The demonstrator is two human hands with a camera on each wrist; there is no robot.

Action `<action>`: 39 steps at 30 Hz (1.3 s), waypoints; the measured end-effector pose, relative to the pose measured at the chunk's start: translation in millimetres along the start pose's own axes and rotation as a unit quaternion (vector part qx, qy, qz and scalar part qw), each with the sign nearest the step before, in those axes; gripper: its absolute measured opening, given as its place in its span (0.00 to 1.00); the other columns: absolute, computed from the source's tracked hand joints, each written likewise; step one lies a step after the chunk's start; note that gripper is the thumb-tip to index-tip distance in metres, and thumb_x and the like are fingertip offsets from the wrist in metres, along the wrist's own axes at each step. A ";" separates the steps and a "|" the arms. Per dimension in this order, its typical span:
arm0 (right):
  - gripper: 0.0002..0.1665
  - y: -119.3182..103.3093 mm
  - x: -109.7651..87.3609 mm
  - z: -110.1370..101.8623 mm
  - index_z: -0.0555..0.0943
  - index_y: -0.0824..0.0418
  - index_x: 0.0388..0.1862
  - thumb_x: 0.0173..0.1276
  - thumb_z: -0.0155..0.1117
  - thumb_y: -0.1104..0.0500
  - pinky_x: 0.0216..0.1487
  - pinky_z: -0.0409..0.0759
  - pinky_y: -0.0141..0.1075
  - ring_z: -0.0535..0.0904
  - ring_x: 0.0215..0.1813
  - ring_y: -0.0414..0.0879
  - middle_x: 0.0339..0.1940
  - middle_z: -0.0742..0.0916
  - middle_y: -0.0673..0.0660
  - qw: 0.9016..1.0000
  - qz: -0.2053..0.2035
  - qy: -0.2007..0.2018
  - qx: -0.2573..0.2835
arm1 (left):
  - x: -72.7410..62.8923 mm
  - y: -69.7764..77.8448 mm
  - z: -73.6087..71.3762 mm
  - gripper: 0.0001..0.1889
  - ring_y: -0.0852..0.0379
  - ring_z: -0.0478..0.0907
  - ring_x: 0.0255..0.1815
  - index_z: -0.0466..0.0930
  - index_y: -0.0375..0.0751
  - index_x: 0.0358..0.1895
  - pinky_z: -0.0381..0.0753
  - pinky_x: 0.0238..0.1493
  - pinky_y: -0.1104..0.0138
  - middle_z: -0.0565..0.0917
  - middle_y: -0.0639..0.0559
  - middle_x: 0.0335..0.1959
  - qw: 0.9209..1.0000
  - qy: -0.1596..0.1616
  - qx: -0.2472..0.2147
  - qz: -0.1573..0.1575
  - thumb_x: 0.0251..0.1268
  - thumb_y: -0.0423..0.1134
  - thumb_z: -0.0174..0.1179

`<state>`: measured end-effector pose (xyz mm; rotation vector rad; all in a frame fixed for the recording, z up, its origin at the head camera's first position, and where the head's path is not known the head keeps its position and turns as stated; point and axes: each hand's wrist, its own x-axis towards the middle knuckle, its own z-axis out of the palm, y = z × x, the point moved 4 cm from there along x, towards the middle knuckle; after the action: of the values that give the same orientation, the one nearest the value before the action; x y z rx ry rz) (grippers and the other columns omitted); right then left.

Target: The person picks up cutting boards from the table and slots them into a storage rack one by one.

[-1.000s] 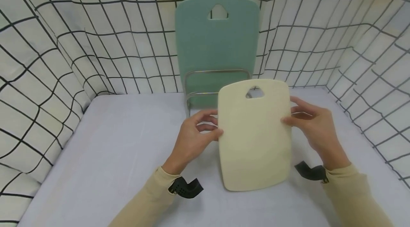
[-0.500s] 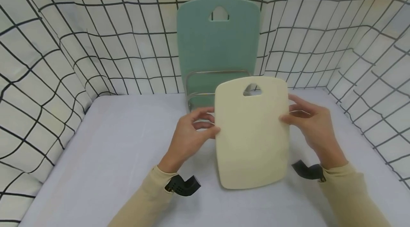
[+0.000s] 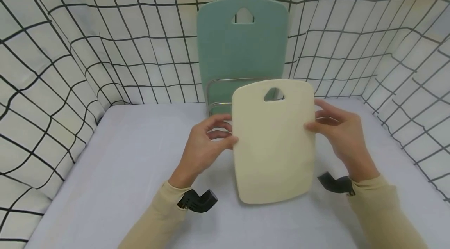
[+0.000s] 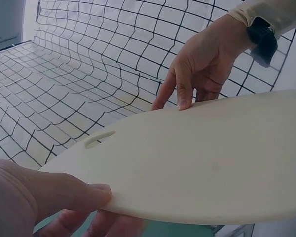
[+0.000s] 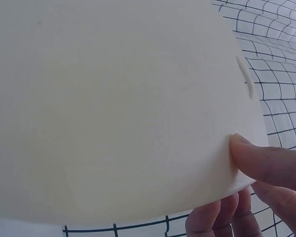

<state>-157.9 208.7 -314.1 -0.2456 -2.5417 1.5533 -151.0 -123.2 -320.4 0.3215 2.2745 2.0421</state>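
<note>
Between my two hands is a cream cutting board (image 3: 274, 143), its handle hole at the top and its face tilted toward the head camera. My left hand (image 3: 205, 145) pinches the left edge, thumb on the front and fingers behind. On the opposite edge my right hand (image 3: 339, 136) grips the board the same way; the right wrist view shows its thumb (image 5: 261, 158) pressed on the face. Behind stands a larger green cutting board (image 3: 242, 46), upright in a wire rack (image 3: 219, 104). The cream board hides much of the rack and the green board's lower part.
White cloth (image 3: 140, 155) covers the table. White sheets with a black grid (image 3: 158, 46) rise at the back and both sides. A black wrist device (image 3: 197, 201) sits on the left sleeve, another (image 3: 336, 183) on the right.
Both hands have carried the cream board slightly left and up in the head view, so it now overlaps more of the rack and green board. The grip looks the same.
</note>
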 end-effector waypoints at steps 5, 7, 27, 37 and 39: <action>0.44 -2.3 0.0 1.5 0.72 0.38 0.76 0.62 0.80 0.48 0.66 0.79 0.42 0.87 0.47 0.33 0.48 0.85 0.45 1.000 -0.012 0.005 -0.006 | 0.1 1.4 -2.8 0.26 0.54 0.90 0.47 0.82 0.50 0.61 0.91 0.43 0.55 0.84 0.44 0.49 1.000 -0.001 0.000 0.003 0.58 0.29 0.71; 0.43 -3.0 1.1 2.6 0.72 0.39 0.76 0.63 0.79 0.49 0.61 0.80 0.35 0.86 0.47 0.34 0.48 0.85 0.44 1.000 -0.019 0.005 -0.015 | 0.2 1.7 -4.0 0.25 0.54 0.90 0.47 0.82 0.50 0.61 0.91 0.45 0.52 0.84 0.44 0.48 1.000 -0.003 0.001 0.006 0.58 0.29 0.71; 0.42 -20.2 6.1 14.5 0.73 0.35 0.75 0.63 0.79 0.48 0.69 0.79 0.49 0.86 0.49 0.38 0.51 0.85 0.49 1.000 -0.018 0.005 0.011 | -1.6 9.9 -18.7 0.26 0.55 0.89 0.46 0.81 0.50 0.61 0.92 0.43 0.56 0.84 0.45 0.48 0.999 0.022 0.020 0.016 0.59 0.29 0.71; 0.42 -27.0 6.3 19.3 0.74 0.39 0.75 0.63 0.79 0.50 0.66 0.82 0.43 0.87 0.48 0.37 0.48 0.85 0.45 0.999 -0.025 0.007 0.034 | -2.0 14.1 -25.8 0.27 0.54 0.89 0.45 0.81 0.51 0.62 0.91 0.41 0.57 0.84 0.45 0.49 0.999 0.027 0.026 0.021 0.59 0.30 0.71; 0.41 -28.8 5.3 21.2 0.75 0.41 0.74 0.62 0.80 0.52 0.61 0.83 0.35 0.87 0.47 0.38 0.47 0.86 0.46 0.999 -0.034 0.010 0.039 | -2.1 14.5 -27.9 0.27 0.54 0.89 0.46 0.81 0.52 0.62 0.91 0.41 0.58 0.84 0.45 0.49 0.999 0.031 0.030 0.023 0.59 0.30 0.71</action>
<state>-169.3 178.6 -297.7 -0.1637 -2.4409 1.6135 -152.6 -149.4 -303.0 0.3221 2.3894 2.0358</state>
